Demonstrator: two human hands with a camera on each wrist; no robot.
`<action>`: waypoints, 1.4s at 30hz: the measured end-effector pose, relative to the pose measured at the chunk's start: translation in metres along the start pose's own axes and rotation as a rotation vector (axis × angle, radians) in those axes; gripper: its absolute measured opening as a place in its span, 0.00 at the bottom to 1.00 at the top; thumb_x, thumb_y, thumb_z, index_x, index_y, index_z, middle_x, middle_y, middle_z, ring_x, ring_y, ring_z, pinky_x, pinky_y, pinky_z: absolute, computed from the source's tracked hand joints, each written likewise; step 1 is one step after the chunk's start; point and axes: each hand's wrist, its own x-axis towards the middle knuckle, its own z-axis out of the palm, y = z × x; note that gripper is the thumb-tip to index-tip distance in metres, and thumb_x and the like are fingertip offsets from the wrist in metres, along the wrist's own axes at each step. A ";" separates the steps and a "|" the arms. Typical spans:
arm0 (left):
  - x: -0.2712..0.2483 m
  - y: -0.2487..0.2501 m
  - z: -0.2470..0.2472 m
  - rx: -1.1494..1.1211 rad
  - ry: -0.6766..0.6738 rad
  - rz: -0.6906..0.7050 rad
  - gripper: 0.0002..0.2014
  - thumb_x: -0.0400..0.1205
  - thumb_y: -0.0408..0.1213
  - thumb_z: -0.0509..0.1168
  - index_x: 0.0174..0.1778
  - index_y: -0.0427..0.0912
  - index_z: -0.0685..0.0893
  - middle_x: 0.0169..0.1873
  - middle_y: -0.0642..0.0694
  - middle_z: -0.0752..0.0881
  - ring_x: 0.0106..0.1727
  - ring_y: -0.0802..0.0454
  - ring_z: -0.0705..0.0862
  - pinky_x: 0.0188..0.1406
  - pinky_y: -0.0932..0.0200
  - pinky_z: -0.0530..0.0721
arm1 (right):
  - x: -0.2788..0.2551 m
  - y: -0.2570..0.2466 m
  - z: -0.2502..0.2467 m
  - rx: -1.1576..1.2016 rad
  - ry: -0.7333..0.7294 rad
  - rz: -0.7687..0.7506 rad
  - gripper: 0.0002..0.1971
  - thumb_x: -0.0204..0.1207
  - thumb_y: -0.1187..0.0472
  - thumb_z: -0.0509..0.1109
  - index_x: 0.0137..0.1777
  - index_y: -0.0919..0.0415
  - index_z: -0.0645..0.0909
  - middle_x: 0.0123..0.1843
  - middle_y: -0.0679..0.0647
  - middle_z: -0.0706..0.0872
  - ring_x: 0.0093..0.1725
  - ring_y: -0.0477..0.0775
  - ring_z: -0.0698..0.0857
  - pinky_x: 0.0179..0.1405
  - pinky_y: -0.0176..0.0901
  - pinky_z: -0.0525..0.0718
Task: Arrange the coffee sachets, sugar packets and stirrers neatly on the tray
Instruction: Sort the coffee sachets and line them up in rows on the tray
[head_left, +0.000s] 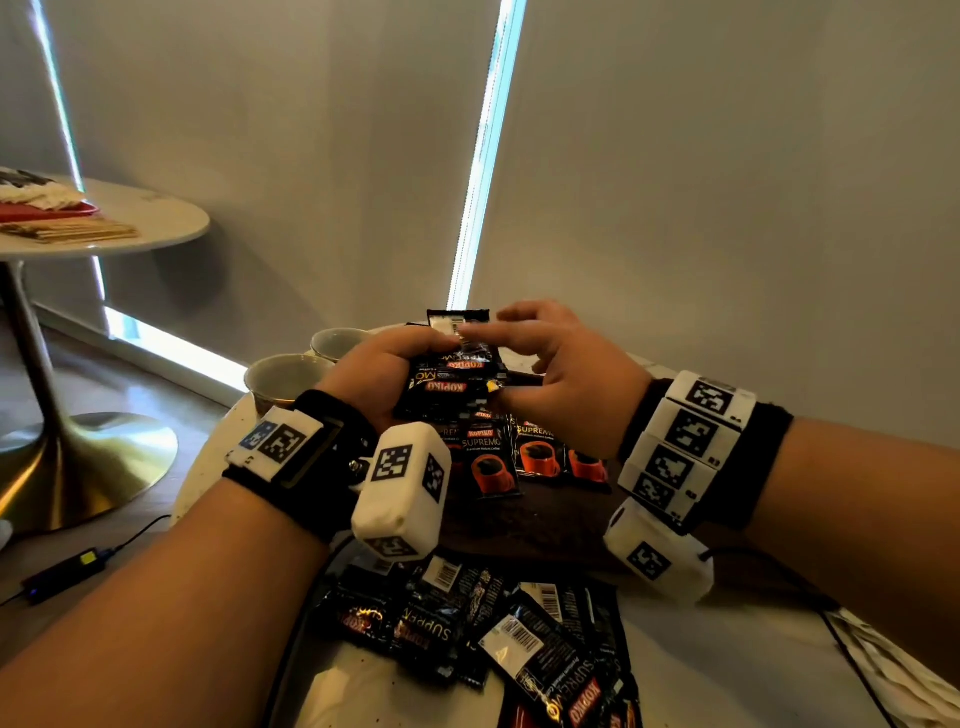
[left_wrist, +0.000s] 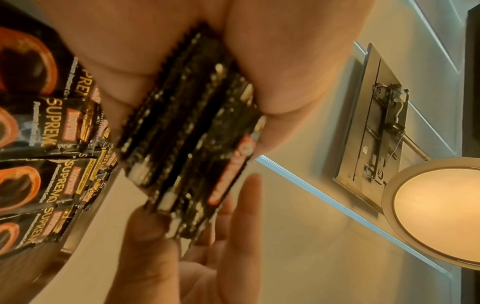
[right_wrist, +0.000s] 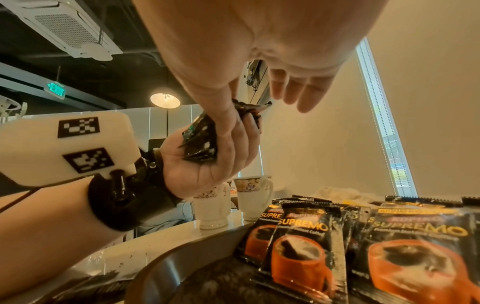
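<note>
My left hand (head_left: 374, 374) grips a stack of black Kopiko coffee sachets (head_left: 447, 384) above the far side of the dark tray (head_left: 524, 525). The left wrist view shows the stack (left_wrist: 187, 144) edge-on between palm and fingers. My right hand (head_left: 561, 374) meets it from the right, with the thumb (right_wrist: 226, 123) against the stack's end and the other fingers (right_wrist: 301, 92) straight. Two rows of sachets (head_left: 491, 460) lie face up on the tray, also seen in the right wrist view (right_wrist: 306, 246). A loose pile of sachets (head_left: 498, 629) lies on the table in front.
Two patterned cups (head_left: 285, 376) (head_left: 337, 340) stand on the table left of the tray. White crinkled packets (head_left: 883, 670) lie at the right edge. A second round table (head_left: 156, 218) at far left carries a red tray (head_left: 47, 210). A black adapter (head_left: 67, 571) lies on the floor.
</note>
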 end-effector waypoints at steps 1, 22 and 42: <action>-0.001 0.000 0.000 0.014 -0.003 -0.004 0.16 0.85 0.36 0.59 0.65 0.32 0.82 0.43 0.35 0.90 0.38 0.41 0.90 0.38 0.51 0.91 | 0.000 0.001 0.001 0.007 0.006 -0.004 0.26 0.76 0.58 0.77 0.66 0.27 0.78 0.68 0.38 0.71 0.62 0.38 0.73 0.59 0.28 0.73; -0.001 0.019 -0.020 -0.140 0.163 0.103 0.20 0.65 0.41 0.65 0.52 0.42 0.76 0.35 0.45 0.75 0.31 0.49 0.76 0.37 0.54 0.75 | 0.030 0.023 0.013 0.216 -0.061 0.473 0.07 0.75 0.68 0.76 0.41 0.55 0.85 0.28 0.49 0.83 0.24 0.45 0.79 0.23 0.37 0.76; -0.001 0.015 -0.020 -0.166 0.168 0.098 0.24 0.64 0.40 0.65 0.57 0.41 0.74 0.36 0.45 0.75 0.32 0.50 0.76 0.37 0.54 0.74 | 0.057 0.023 0.048 0.075 -0.271 0.592 0.05 0.80 0.67 0.70 0.54 0.62 0.82 0.38 0.55 0.86 0.19 0.43 0.85 0.18 0.33 0.80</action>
